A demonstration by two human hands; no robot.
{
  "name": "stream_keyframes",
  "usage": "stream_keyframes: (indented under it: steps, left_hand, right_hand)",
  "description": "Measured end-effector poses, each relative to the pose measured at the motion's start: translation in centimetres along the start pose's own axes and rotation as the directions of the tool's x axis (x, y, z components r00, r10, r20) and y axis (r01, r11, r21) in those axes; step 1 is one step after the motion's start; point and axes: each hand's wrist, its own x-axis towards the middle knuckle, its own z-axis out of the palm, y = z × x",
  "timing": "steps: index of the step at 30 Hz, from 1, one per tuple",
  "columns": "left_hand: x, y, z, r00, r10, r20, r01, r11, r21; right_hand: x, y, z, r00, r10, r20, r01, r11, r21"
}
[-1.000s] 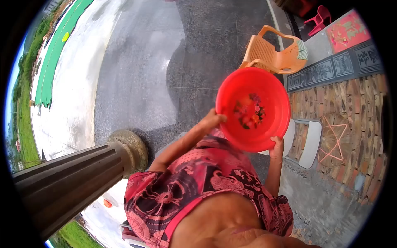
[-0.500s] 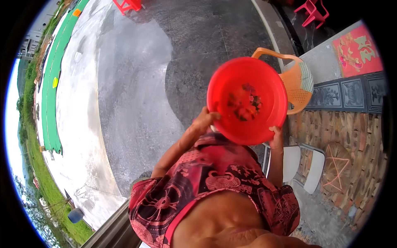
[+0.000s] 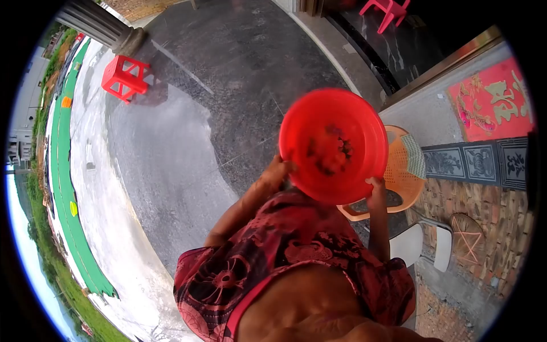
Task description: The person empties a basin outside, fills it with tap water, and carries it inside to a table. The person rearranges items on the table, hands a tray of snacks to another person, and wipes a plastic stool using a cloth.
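Note:
A round red basin (image 3: pixel 364 128) is held out in front of my body, between both hands. The flower pattern (image 3: pixel 330 151) on its bottom looks blurred. My left hand (image 3: pixel 277 172) grips the rim on the left side, fingers closed round it. At the lower right of the rim, my right hand (image 3: pixel 376 191) is closed on the basin too, its thumb over the edge. The fingers under the basin are hidden.
An orange armchair (image 3: pixel 407 194) with a cloth on it stands behind the basin at right. Below it is a white folding chair (image 3: pixel 407 245). A red stool (image 3: pixel 125 78) stands upper left, near a pillar (image 3: pixel 102 25). A pink chair (image 3: pixel 387 10) is top right.
The view has swung round: the pillar left the lower left, and a red stool and a pillar now show upper left. The orange chair sits lower in view. Both hands still hold the basin.

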Motion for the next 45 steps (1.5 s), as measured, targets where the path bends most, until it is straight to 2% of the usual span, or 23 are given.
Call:
stream_keyframes:
  steps: [1, 3, 5, 10, 15, 16, 17, 19, 23, 24, 26, 28, 29, 30, 31, 32, 33, 35, 36, 37, 38, 42, 45]
  left_hand:
    - [1.5, 1.9, -0.4, 1.000, -0.012, 0.016, 0.011, 1.000, 0.015]
    - [4.1, 5.7, -0.8, 1.000, -0.009, 0.020, 0.009, 1.000, 0.005]
    - [7.7, 7.4, -1.5, 0.999, -0.025, 0.040, 0.024, 0.999, 0.023]
    - [19.1, 10.7, -1.2, 0.994, -0.053, 0.092, 0.038, 0.986, 0.161]
    - [26.1, 18.8, 2.1, 0.996, -0.072, 0.047, 0.070, 0.997, 0.034]
    - [29.5, 19.3, 1.2, 0.978, -0.132, 0.158, 0.099, 0.975, 0.201]
    - [31.9, 18.8, 0.9, 0.975, -0.143, 0.169, 0.107, 0.972, 0.208]
    - [32.1, 25.0, 4.6, 0.963, -0.007, 0.268, 0.044, 0.990, -0.135]
    - [39.0, 31.6, 6.6, 0.970, -0.082, 0.229, 0.086, 0.996, -0.011]
    - [42.1, 30.9, 6.0, 0.931, 0.031, 0.362, -0.104, 0.977, 0.184]
    - [45.9, 32.3, 7.4, 0.843, 0.086, 0.530, -0.306, 0.888, 0.342]
    - [48.5, 37.6, 11.2, 0.909, -0.266, 0.320, 0.230, 0.962, 0.147]
    - [50.5, 39.0, 12.0, 0.897, -0.278, 0.344, 0.230, 0.958, 0.172]
    - [52.5, 39.7, 12.7, 0.898, -0.191, 0.395, 0.141, 0.978, 0.154]
    - [54.6, 40.1, 13.4, 0.889, -0.104, 0.445, 0.052, 0.990, 0.128]
    - [57.4, 40.2, 14.2, 0.876, -0.120, 0.468, 0.058, 0.988, 0.144]
    - [60.3, 40.2, 14.6, 0.861, -0.147, 0.488, 0.054, 0.978, 0.199]
    - [64.1, 41.0, 15.6, 0.835, -0.195, 0.515, 0.054, 0.960, 0.276]
    - [65.7, 41.4, 16.6, 0.825, -0.242, 0.511, 0.107, 0.954, 0.279]
    - [67.1, 42.2, 17.8, 0.813, -0.288, 0.506, 0.160, 0.946, 0.282]
    - [68.7, 43.0, 19.0, 0.803, -0.292, 0.519, 0.143, 0.941, 0.308]
    - [74.9, 44.8, 22.5, 0.782, -0.306, 0.543, 0.131, 0.933, 0.336]
    - [77.9, 47.9, 25.7, 0.764, -0.388, 0.515, 0.129, 0.874, 0.468]
  right_hand:
    - [1.3, -0.9, 1.2, 0.999, 0.001, -0.033, -0.001, 1.000, 0.006]
    - [3.4, -0.9, 2.1, 0.991, -0.132, 0.002, 0.129, 0.972, -0.196]
    - [6.2, -1.1, 2.8, 0.995, -0.003, -0.101, 0.016, 0.991, 0.136]
    - [15.2, -4.3, 2.9, 0.986, -0.015, -0.165, 0.045, 0.983, 0.178]
    - [24.9, -7.0, 1.9, 0.975, -0.071, -0.211, 0.107, 0.980, 0.165]
    - [26.7, -8.3, 1.7, 0.980, -0.073, -0.185, 0.103, 0.983, 0.153]
    - [28.4, -9.4, 1.6, 0.984, -0.076, -0.160, 0.099, 0.985, 0.141]
    - [30.5, -11.7, 4.0, 0.972, -0.113, -0.207, 0.150, 0.974, 0.171]
    - [36.3, -15.2, 4.4, 0.962, -0.123, -0.245, 0.180, 0.958, 0.226]
    - [37.8, -14.2, 2.7, 0.904, -0.374, -0.207, 0.351, 0.926, -0.142]
    - [40.0, -13.5, 1.1, 0.810, -0.576, -0.111, 0.463, 0.744, -0.482]
    - [42.5, -15.8, 1.7, 0.766, -0.608, -0.207, 0.394, 0.700, -0.596]
    - [43.7, -17.5, 2.5, 0.743, -0.622, -0.249, 0.364, 0.686, -0.630]
    - [44.2, -20.4, 4.5, 0.788, -0.439, -0.432, 0.337, 0.894, -0.295]
    - [44.9, -22.3, 5.4, 0.825, -0.207, -0.525, 0.298, 0.950, 0.095]
    - [46.0, -22.5, 3.8, 0.808, -0.211, -0.551, 0.313, 0.945, 0.096]
    - [47.1, -21.7, 1.8, 0.799, -0.321, -0.508, 0.249, 0.946, -0.206]
    - [48.5, -22.5, 1.5, 0.791, -0.402, -0.461, 0.162, 0.865, -0.475]
    - [49.2, -24.9, 2.4, 0.779, -0.318, -0.540, 0.236, 0.947, -0.217]
    - [50.2, -26.7, 3.1, 0.775, -0.219, -0.593, 0.309, 0.949, 0.053]
    - [51.6, -27.7, 3.3, 0.758, -0.221, -0.613, 0.419, 0.886, 0.199]
    - [56.3, -29.5, 0.7, 0.727, -0.210, -0.654, 0.464, 0.852, 0.242]
    - [59.4, -32.2, -0.4, 0.701, -0.167, -0.694, 0.447, 0.860, 0.246]
